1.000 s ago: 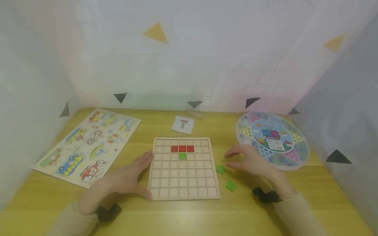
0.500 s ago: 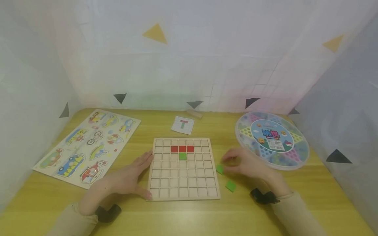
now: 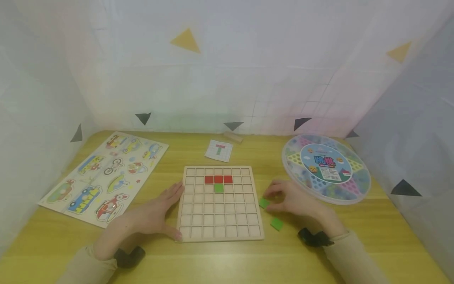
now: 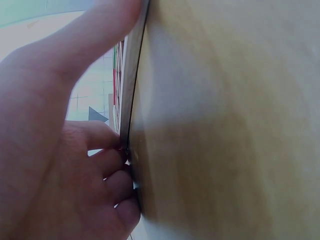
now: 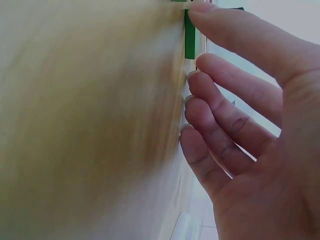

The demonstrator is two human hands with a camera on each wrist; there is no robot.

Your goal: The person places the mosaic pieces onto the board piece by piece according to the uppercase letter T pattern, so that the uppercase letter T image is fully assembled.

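A wooden grid board (image 3: 220, 221) lies mid-table, with three red tiles (image 3: 218, 179) in a row and one green tile (image 3: 219, 188) below the middle one. My left hand (image 3: 152, 213) rests along the board's left side, fingers stretched at the edge and thumb at the near corner. In the left wrist view its fingertips meet the board's rim (image 4: 131, 85). Right of the board, my right hand (image 3: 292, 198) pinches a loose green tile (image 3: 263, 203) lying at the table, thumb and index finger at opposite edges. A second loose green tile (image 3: 276, 224) lies just nearer.
A paper card (image 3: 218, 150) printed with a red and green T lies behind the board, beside a small wooden block (image 3: 233, 137). A vehicle puzzle board (image 3: 106, 173) is at left, and a round Chinese checkers box (image 3: 326, 169) at right. White cloth walls enclose the table.
My right hand has moved left and slightly down to the nearer-to-board loose green tile, and its thumb and index finger have closed in around it. The left hand keeps its place.
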